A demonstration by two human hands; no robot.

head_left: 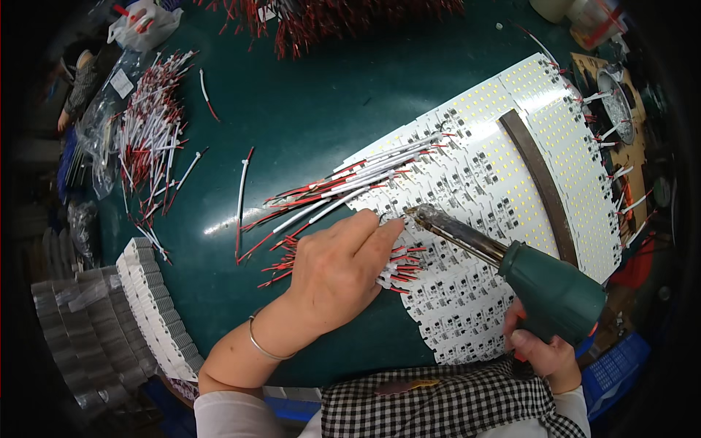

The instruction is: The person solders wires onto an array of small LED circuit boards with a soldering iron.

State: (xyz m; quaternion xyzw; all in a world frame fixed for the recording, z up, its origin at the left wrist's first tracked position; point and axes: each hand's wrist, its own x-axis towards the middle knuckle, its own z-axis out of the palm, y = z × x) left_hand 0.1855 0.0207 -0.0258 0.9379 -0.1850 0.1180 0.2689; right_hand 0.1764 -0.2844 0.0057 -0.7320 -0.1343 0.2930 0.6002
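My right hand [544, 350] is wrapped round the grip of a dark green soldering gun [555, 292]. Its blackened tip [418, 213] meets the circuit boards close to my left fingertips. My left hand [343, 263] is closed, thumb and forefinger pinched at the board edge. A bundle of short red-and-white wires [401, 271] sticks out on both sides of that fist. What the fingertips pinch is too small to make out. Beneath lie overlapping white LED circuit boards [467, 292]. More white-sleeved wires [365, 175] rest across the boards' left edge, just beyond my left hand.
A dark curved bar [544, 190] lies across the boards. Loose wires [153, 117] are heaped at the left on the green table [307, 95], and a red wire pile [328, 18] is at the far edge. Stacked white boards [157, 310] stand lower left; a metal dish [615, 106] sits right.
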